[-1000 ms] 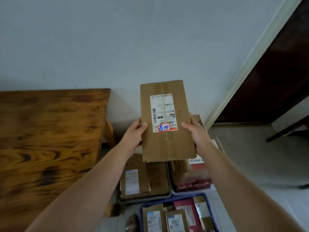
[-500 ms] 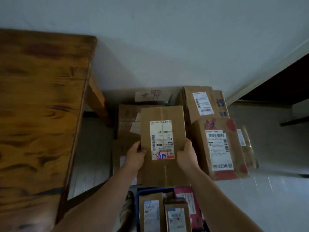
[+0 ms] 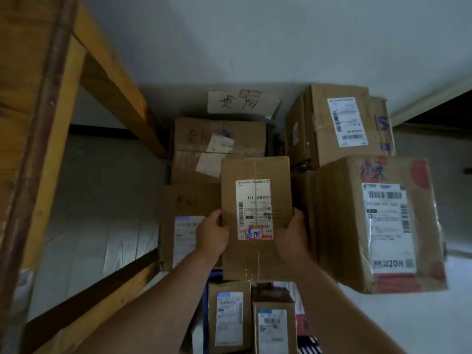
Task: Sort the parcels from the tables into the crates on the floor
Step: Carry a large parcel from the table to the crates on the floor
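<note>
**Two-handed edge grip on a parcel over the far stack**

Each thumb lies on the front face and the other fingers wrap behind, out of sight. The left hand [image 3: 212, 237] and right hand [image 3: 292, 235] clamp the long side edges of the tall brown cardboard parcel with a white shipping label [image 3: 256, 169] at its lower half. The parcel is held upright over the flat brown cartons [image 3: 190, 200] below the handwritten paper sign [image 3: 240, 102], just beside the large brown carton with red markings [image 3: 337, 226]. Whether it touches them cannot be told. The taped, square-edged board suggests a stiff, dry, non-slip load, probably light. The side edges look like the best hold, well clear of the taped seam. A wooden table frame [image 3: 38, 123] stands at the left.
</note>
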A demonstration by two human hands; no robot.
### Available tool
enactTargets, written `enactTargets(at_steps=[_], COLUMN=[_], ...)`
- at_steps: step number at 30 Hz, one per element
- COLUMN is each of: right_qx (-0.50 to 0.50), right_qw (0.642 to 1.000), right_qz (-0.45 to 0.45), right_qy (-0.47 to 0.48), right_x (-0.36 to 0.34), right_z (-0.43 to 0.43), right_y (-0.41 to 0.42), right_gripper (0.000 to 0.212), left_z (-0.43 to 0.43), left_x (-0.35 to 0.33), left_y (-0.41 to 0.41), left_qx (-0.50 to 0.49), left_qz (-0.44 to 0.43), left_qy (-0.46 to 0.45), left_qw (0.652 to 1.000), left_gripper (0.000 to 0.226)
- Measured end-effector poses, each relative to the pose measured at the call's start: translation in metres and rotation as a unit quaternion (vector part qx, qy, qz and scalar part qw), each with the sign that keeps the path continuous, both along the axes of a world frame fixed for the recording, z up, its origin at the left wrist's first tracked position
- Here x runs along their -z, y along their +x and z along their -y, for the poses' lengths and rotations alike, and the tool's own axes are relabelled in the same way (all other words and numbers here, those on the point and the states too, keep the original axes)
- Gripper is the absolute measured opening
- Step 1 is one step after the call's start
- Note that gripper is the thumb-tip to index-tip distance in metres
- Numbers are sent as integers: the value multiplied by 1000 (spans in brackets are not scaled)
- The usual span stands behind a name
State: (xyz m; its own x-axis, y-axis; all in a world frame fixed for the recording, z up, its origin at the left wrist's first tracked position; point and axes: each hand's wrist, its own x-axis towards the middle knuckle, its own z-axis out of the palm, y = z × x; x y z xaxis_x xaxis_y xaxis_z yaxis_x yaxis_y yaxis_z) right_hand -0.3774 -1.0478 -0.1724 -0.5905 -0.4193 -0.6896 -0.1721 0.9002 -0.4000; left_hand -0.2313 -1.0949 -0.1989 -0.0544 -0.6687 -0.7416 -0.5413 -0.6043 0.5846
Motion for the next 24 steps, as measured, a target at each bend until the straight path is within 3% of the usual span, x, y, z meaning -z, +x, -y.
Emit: enactTargets(at_steps=[10,14,17,24], right_qx=[-47,-65,-49,-61], right_qw=[997,993,994,990], right_qz=[-50,-86,-79,-81], right_qy=[23,51,64,101], right_x=[54,65,70,77], right_z=[-19,-28,-38,-50], right_y=[7,12,18,16], right_gripper=[58,52,55,58], left_z=[-17,-22,-26,-36], left_x=[31,33,29,31], left_y=[-9,-9,-7,-5], left_qx=[74,64,69,66], left_qz=[107,130,136,146], left_qy=[-54,-55,-43,-19], left_qw=[990,988,987,987], left_gripper=[15,42,16,26])
